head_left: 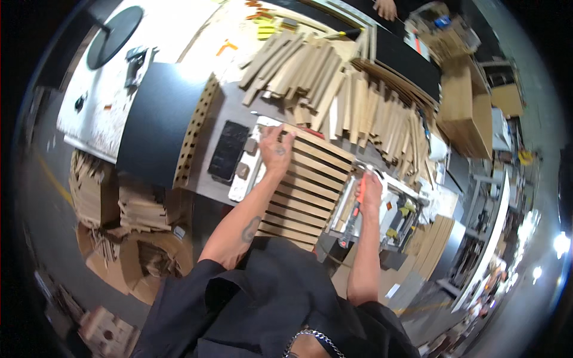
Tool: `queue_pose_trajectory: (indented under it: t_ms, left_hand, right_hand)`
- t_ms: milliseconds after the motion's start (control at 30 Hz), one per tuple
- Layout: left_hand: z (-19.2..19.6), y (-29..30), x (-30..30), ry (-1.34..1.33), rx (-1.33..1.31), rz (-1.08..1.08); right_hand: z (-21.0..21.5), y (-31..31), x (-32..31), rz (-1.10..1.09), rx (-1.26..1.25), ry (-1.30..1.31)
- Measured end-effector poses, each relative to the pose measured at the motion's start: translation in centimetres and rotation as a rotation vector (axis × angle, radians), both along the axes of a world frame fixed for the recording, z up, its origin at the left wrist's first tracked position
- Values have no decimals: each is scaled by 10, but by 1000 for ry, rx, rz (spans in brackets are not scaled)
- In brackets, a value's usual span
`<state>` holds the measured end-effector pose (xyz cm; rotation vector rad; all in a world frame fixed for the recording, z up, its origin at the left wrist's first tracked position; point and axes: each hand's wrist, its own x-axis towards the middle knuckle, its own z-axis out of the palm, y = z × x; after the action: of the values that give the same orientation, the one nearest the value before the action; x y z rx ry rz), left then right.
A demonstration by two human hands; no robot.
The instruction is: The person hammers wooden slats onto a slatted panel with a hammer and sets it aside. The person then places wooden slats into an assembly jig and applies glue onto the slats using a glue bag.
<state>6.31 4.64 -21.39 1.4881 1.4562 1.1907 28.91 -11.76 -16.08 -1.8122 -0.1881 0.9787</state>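
Dark shirt cloth [274, 292] fills the foreground at six o'clock, a metal-link chain [306, 332] lying at its neck. Just beyond it, near the middle of the view, a slatted panel [307, 190] of pale wood strips over dark gaps lies aslant, its nearest edge close against the shirt.

Reckoned from the panel's centre, the left grip [277, 149] is at eleven o'clock, touching the corner there with its fingers bent near the edge; whether it clasps the wood or merely presses on it, I cannot tell. From that grip, the panel stretches away toward five o'clock. The right grip [369, 188] is at three o'clock, just beside the panel and apart from it, closed around an orange-and-grey handled tool [356, 210] whose lower end points toward seven o'clock. From this grip, the panel lies at nine o'clock.

Also from the panel's centre, a black slab [228, 149] lies on the tabletop [236, 100] at ten o'clock, with a larger dark board [158, 119] farther out the same way. Loose wooden strips [292, 65] are heaped at twelve, spreading round past one. A cardboard box [456, 95] stands open at two, and another person's hand [386, 8] shows far off at one.
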Motion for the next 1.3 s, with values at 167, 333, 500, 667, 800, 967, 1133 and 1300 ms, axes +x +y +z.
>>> queue_pose_trajectory:
  t_ms: [167,333,500,667,800,967,1133,1300]
  left_hand:
    - [24,-14,-48,-32,-151,92]
    - [17,-39,-102,-25,-241,186]
    - [9,-60,-123,-4,-301,154]
    - [-9,-82,-148,-122,-376,174]
    - [20,-87,-167,-118,-481,210]
    - [17,-106,-195,-70,-474,254]
    - [20,-131,-214,-52,-621,178]
    - [16,-156,-217,-75,-687,90]
  right_hand:
    - [70,-23,-13,-14,146,30]
    - [97,-66,-77,-59,54,-62]
    - [45,-105,-85,-110,-128,-41]
    - [50,-98,-90,-100,-149,-26]
    - [48,-104,-102,-56,-218,-13]
    - [44,-109,-116,-68,-212,21]
    - [52,-103,-121,-37,-210,-1]
    - [40,-109,-101,27,-264,-72]
